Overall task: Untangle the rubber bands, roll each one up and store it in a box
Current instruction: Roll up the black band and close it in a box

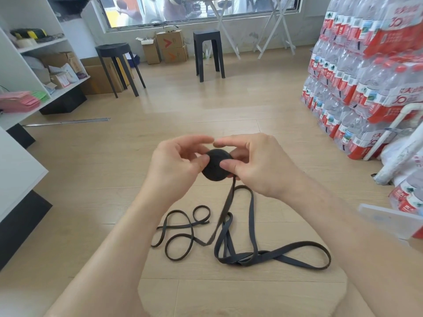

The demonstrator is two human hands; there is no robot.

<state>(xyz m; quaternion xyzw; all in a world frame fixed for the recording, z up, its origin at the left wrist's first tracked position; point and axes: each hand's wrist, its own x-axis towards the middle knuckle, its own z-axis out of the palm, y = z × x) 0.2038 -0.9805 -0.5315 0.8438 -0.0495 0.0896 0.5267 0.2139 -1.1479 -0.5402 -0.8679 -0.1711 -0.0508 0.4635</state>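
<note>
A black rubber band is partly wound into a flat round roll [215, 167], held in front of me above the floor. My left hand [176, 165] pinches the roll's left side with thumb and fingers. My right hand [256, 163] grips its right side, thumb on the face. The band's loose tail [225, 209] hangs from the roll down to the wooden floor, where it lies in loops [180, 232]. A wider dark band [274, 255] lies in long loops beside it, crossing it. A clear plastic box [389, 219] sits at the right edge.
Stacked packs of bottled water [366, 76] fill the right side. Two dark stools [119, 65] [208, 53] and cardboard boxes [171, 46] stand at the far wall. White shelving [41, 72] lines the left. A metal strip [68, 121] lies on the floor.
</note>
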